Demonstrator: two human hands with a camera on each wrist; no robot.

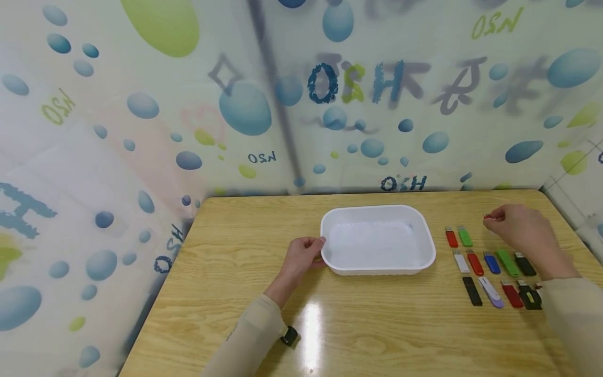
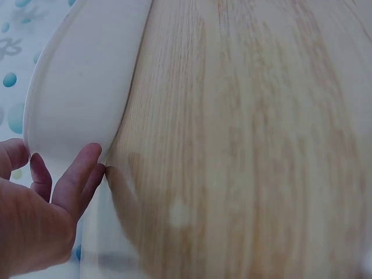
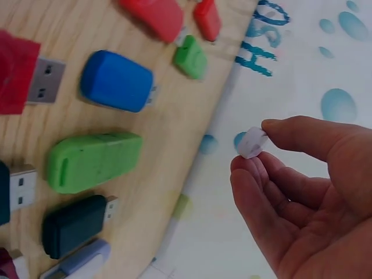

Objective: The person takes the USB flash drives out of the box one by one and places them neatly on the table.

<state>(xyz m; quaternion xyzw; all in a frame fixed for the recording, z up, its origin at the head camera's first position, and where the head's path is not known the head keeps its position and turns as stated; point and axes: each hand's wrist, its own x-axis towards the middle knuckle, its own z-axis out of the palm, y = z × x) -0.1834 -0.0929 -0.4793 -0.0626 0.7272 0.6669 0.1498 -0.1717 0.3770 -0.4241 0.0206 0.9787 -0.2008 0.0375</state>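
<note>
At the left end of a white plastic tray (image 1: 377, 267), my left hand (image 1: 300, 257) pinches the rim. The left wrist view shows the thumb at the tray's edge and other fingers (image 2: 75, 180) against its outer wall. My right hand (image 1: 525, 230) is raised above the far right of the table. It pinches a small USB stick (image 3: 252, 143), mostly hidden by the fingers; a whitish end shows in the right wrist view, a red bit in the head view. Near that hand lie a green USB stick (image 1: 465, 236), a red USB stick (image 1: 451, 237) and a blue USB stick (image 1: 492, 263).
Several more USB sticks lie in rows right of the tray, among them a black one (image 1: 472, 291) and a white-and-purple one (image 1: 491, 292). The wooden table (image 1: 226, 251) meets a patterned wall covering (image 1: 292, 131) at the back. A dark object (image 1: 289, 336) is at the left sleeve.
</note>
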